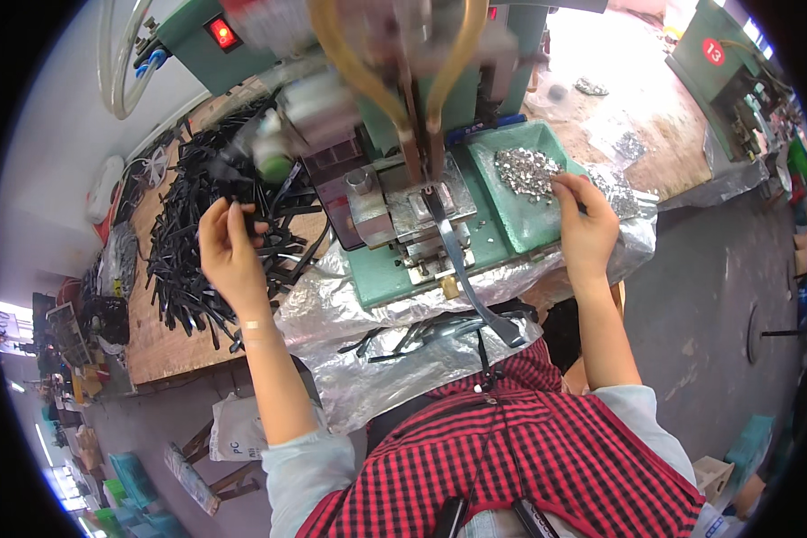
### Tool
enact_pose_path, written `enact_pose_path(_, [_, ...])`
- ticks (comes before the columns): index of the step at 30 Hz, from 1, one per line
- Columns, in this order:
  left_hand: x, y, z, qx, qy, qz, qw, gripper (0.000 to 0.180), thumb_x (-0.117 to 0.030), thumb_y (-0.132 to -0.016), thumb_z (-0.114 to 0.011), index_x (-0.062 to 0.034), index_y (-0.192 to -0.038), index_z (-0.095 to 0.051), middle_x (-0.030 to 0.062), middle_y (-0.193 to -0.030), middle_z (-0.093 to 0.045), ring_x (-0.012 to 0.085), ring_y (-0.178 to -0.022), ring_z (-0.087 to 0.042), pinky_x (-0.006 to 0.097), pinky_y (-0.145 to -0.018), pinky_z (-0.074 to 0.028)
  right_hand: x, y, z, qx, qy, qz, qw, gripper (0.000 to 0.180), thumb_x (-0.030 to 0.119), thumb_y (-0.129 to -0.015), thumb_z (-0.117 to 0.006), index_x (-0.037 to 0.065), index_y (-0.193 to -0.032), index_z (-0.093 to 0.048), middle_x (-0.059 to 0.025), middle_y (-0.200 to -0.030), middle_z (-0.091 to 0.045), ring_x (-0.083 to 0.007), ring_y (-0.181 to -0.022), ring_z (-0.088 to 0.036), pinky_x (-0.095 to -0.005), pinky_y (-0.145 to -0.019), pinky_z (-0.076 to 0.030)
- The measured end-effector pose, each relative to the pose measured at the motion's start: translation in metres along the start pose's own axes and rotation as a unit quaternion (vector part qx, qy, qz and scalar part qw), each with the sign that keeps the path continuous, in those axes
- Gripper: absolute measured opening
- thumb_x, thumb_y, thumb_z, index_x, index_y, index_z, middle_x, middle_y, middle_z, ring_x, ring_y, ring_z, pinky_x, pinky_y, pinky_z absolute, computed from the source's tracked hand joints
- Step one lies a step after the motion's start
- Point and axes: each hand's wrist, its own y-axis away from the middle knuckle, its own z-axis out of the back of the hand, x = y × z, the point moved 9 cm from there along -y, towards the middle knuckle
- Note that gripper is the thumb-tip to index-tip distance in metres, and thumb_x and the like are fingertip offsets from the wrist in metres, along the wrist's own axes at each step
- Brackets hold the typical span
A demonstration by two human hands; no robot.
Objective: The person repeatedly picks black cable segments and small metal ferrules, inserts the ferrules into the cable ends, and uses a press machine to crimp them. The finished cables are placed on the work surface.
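The slim grey-blue spectacle arm (455, 255) is lying with its narrow end on the metal fixture block (404, 216), under the copper-coloured prongs (434, 148), while its curved tip is hanging out in front of the block, toward the person. It is looking light and fairly stiff, probably smooth plastic, so it may be slipping under dry fingertips; its thin end is seeming the part likeliest to bend or get marked. The broad stretch in front of the block is offering the safest hold, well clear of the prongs.

Left of the block, the left hand (231, 251) is hovering at the heap of black strips (193, 224) that is covering much of the wooden surface (175, 360). Its fingers are curling, but whether that grip is standing apart or closing on a strip, I cannot tell against the dark heap.

Right of the block, the green tray (531, 237) is holding small silvery pieces (520, 173). The right hand (587, 224) is resting over their edge, thumb and forefinger tips appearing together; any piece between them is too small to make out. These pieces are looking hard and nearly weightless, easily scattering, and calling for a fingertip pinch by the edges.
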Motion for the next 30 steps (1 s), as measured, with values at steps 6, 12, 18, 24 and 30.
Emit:
enact_pose_path(6, [-0.081, 0.047, -0.010, 0.032, 0.080, -0.094, 0.992, 0.019, -0.009, -0.108, -0.059, 0.0065, -0.116, -0.068, 0.0173, -0.120, -0.071, 0.0191, -0.091, -0.074, 0.027, -0.077, -0.060, 0.082, -0.008, -0.021, 0.072, -0.160, 0.014, 0.984, 0.012, 0.002, -0.097, -0.070, -0.001, -0.107, -0.074, -0.0063, -0.101, -0.075, -0.0139, -0.097, -0.068, -0.0284, -0.090, -0.052])
enact_pose_path(12, [-0.097, 0.051, -0.009, -0.035, 0.161, -0.049, 0.985, 0.026, -0.020, -0.112, -0.054, 0.0039, -0.111, -0.065, 0.0144, -0.098, -0.072, 0.0140, -0.073, -0.065, 0.026, -0.061, -0.055, 0.138, -0.002, -0.062, 0.053, -0.217, 0.128, 0.966, 0.014, -0.001, -0.085, -0.074, 0.002, -0.098, -0.076, -0.0138, -0.094, -0.073, -0.0307, -0.091, -0.069, -0.0384, -0.082, -0.055])
enact_pose_path(18, [-0.185, 0.042, -0.039, 0.038, 0.192, -0.147, 0.970, 0.020, -0.012, -0.107, -0.061, 0.0069, -0.106, -0.067, 0.0179, -0.096, -0.071, 0.0174, -0.073, -0.070, 0.023, -0.057, -0.055, 0.134, 0.011, -0.076, 0.119, -0.362, -0.002, 0.925, 0.042, -0.003, -0.088, -0.072, -0.002, -0.128, -0.059, -0.0125, -0.106, -0.073, -0.0189, -0.098, -0.069, -0.0321, -0.089, -0.053])
enact_pose_path(24, [-0.168, 0.017, -0.069, 0.043, 0.152, -0.143, 0.977, 0.018, -0.006, -0.102, -0.069, 0.0106, -0.107, -0.070, 0.0173, -0.095, -0.075, 0.0185, -0.070, -0.073, 0.024, -0.062, -0.057, 0.139, 0.007, -0.079, 0.180, -0.373, -0.029, 0.910, 0.060, -0.002, -0.089, -0.072, -0.005, -0.143, -0.045, -0.0126, -0.101, -0.076, -0.0183, -0.110, -0.068, -0.0313, -0.099, -0.049])
enact_pose_path(30, [-0.175, 0.042, -0.073, 0.059, 0.099, -0.160, 0.980, 0.005, 0.002, -0.100, -0.066, 0.0058, -0.096, -0.067, 0.0179, -0.090, -0.075, 0.0210, -0.079, -0.074, 0.028, -0.067, -0.060, 0.157, 0.013, -0.061, 0.213, -0.399, -0.077, 0.888, 0.064, -0.004, -0.091, -0.065, -0.007, -0.150, -0.040, -0.0191, -0.121, -0.071, -0.0245, -0.125, -0.064, -0.0379, -0.110, -0.046])
